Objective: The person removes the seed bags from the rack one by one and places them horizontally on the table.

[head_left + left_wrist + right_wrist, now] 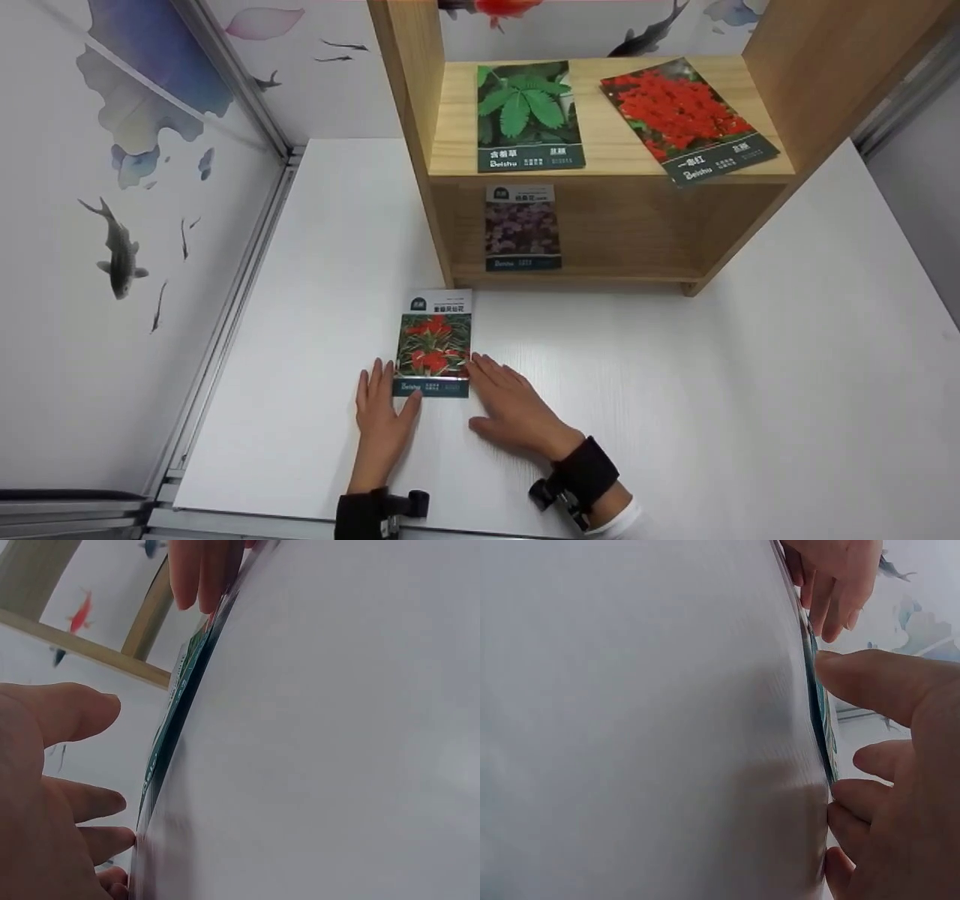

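Observation:
A seed packet (433, 345) with red flowers and a dark green bottom band lies flat on the white table, just in front of the wooden shelf. At its left edge rests my left hand (382, 420), fingers straight and thumb near the bottom edge. On the other side my right hand (517, 409) lies with extended fingertips at the packet's right edge and thumb spread away. Seen edge-on in the left wrist view, the packet (176, 709) runs between both hands. In the right wrist view the packet's edge (819, 705) is partly covered by fingers.
The wooden shelf (613, 180) stands at the back. Its upper board holds a green-leaf packet (530, 112) and a tilted red-flower packet (686, 116) whose corner overhangs the front. A purple-flower packet (523, 229) is in the lower compartment. A fish-patterned wall (75, 360) borders the left.

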Demonstrator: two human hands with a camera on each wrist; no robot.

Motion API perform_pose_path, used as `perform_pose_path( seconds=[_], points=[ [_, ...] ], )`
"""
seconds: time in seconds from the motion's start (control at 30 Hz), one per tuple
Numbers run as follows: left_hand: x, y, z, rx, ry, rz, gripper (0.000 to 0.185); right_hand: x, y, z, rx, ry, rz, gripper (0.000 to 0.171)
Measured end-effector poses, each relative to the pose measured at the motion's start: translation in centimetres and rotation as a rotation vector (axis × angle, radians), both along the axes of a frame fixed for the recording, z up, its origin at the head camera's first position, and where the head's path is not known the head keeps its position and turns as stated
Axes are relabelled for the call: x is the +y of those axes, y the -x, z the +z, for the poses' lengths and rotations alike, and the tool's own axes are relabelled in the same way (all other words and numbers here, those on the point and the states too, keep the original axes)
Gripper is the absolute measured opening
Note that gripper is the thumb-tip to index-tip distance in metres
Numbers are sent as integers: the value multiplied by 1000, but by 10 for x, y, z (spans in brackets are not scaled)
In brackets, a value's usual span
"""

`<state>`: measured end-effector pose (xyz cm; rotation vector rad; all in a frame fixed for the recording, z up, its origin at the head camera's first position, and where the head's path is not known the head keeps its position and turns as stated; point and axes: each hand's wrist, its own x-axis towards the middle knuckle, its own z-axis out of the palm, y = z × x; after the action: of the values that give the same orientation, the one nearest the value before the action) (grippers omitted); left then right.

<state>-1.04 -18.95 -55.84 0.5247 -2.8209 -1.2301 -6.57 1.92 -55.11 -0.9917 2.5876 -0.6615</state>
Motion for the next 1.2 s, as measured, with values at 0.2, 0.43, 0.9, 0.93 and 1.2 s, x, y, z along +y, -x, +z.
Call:
perform_pose_path(
  seconds=[0.2,0.43,0.9,0.93,1.2],
  points=[
    [3,1,2,14,5,32,70,11,4,0,-29,106,-37,78],
    [6,4,17,-13,-111,86,68,38,11,0,-131,258,-106,74],
    [55,18,41,198,-374,-29,65,92,29,0,-515,789,-335,72],
    [60,19,41,209,-397,-47,64,93,29,-1,-516,797,-348,73],
    [94,27,39,135,-556,-160,66,96,31,9,-598,941,-464,82]
  ],
)
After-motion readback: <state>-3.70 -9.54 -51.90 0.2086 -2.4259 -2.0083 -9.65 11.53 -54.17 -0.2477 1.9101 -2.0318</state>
